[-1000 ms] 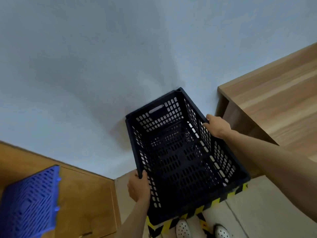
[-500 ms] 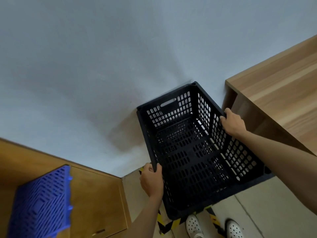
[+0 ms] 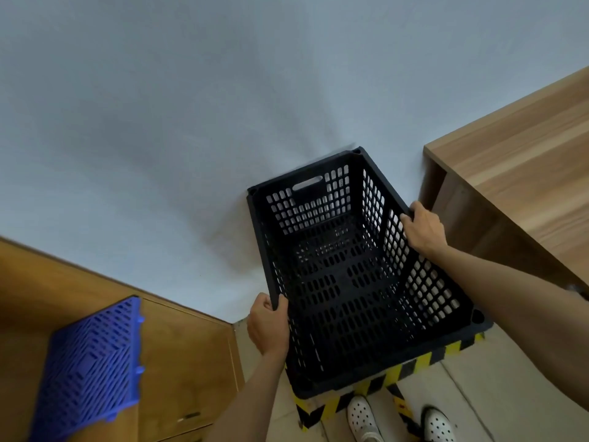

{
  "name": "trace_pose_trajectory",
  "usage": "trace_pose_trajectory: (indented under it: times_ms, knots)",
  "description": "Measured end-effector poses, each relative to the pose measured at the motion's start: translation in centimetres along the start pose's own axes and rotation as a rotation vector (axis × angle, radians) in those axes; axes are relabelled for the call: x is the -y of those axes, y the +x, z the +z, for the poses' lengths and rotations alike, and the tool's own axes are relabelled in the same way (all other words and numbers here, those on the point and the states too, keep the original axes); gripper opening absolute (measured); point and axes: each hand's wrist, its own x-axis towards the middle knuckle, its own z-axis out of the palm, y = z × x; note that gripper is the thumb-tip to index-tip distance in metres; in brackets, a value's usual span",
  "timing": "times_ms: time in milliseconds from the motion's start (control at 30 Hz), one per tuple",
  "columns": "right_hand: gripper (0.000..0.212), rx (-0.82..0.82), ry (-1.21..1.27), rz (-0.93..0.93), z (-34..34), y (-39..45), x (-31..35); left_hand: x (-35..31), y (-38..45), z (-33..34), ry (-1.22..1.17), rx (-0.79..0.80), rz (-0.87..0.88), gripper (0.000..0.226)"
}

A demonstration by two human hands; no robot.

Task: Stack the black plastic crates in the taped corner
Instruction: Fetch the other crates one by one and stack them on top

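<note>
I hold an empty black plastic crate (image 3: 347, 282) with perforated walls against the pale wall, its far end with a handle slot. My left hand (image 3: 267, 323) grips the left long rim near the front. My right hand (image 3: 422, 229) grips the right long rim further back. Below the crate's near edge runs yellow-and-black striped tape (image 3: 392, 378) on the floor, marking the corner. Whether the crate rests on the floor or on another crate is hidden.
A wooden desk (image 3: 526, 186) stands close on the right of the crate. A wooden cabinet (image 3: 185, 362) is at the left, with a blue plastic crate (image 3: 89, 371) on it. My white shoes (image 3: 363, 419) stand just behind the tape.
The crate has come down and straightened toward the wall, now lying over the taped corner. Both hands kept their grip on the rims.
</note>
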Motion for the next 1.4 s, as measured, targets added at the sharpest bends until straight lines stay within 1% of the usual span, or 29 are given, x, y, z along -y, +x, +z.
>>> trace_pose_trajectory:
  times_ms: [133,233,333,433,567,667,767,833,900,967,1033,1100,1267,1400]
  knots:
    - [0.024,0.094,-0.068,-0.005,0.5,1.1,-0.6,0.7,-0.8,1.3,-0.004,0.004,-0.068,0.047]
    - [0.025,0.145,-0.106,-0.027,0.6,1.4,-1.3,1.1,-1.0,2.1,-0.010,0.026,-0.114,0.042]
    - [0.026,0.172,-0.140,-0.029,0.0,1.9,-1.2,1.9,-0.1,2.0,0.107,0.135,0.016,0.036]
    - [0.031,0.213,-0.163,-0.029,-0.6,2.4,-1.4,2.6,0.9,1.5,0.172,0.203,0.134,0.041]
    - [0.035,0.238,-0.214,-0.041,-1.3,2.1,-1.5,1.4,1.8,0.8,0.250,0.118,0.189,0.038]
    - [0.037,0.260,-0.316,-0.061,-1.6,1.5,-1.6,0.2,1.8,0.6,0.271,0.139,0.195,0.031]
    - [0.037,0.296,-0.385,-0.061,-1.9,0.8,-1.7,-1.0,1.9,0.6,0.245,0.136,0.194,0.034]
    - [0.039,0.339,-0.425,-0.036,-2.3,0.6,-1.5,-2.2,2.5,1.0,0.239,0.149,0.304,0.035]
    - [0.045,0.390,-0.484,-0.003,-2.9,0.6,-1.5,-3.5,3.3,1.6,0.265,0.236,0.429,0.031]
    - [0.052,0.406,-0.487,0.022,-3.3,0.3,-2.2,-4.5,4.0,2.5,0.306,0.367,0.528,0.023]
    - [0.056,0.384,-0.455,0.033,-3.3,-0.6,-3.4,-5.2,4.5,3.5,0.339,0.478,0.593,0.017]
    - [0.055,0.356,-0.399,0.030,-3.0,-2.0,-4.7,-5.7,4.4,4.5,0.353,0.554,0.640,0.012]
    - [0.056,0.261,-0.320,-0.047,-3.3,-6.1,-6.3,-7.6,3.5,7.9,0.388,0.691,0.749,0.012]
    - [0.055,0.251,-0.311,-0.085,-5.2,-9.3,-7.5,-11.3,0.8,11.0,0.375,0.749,0.840,0.010]
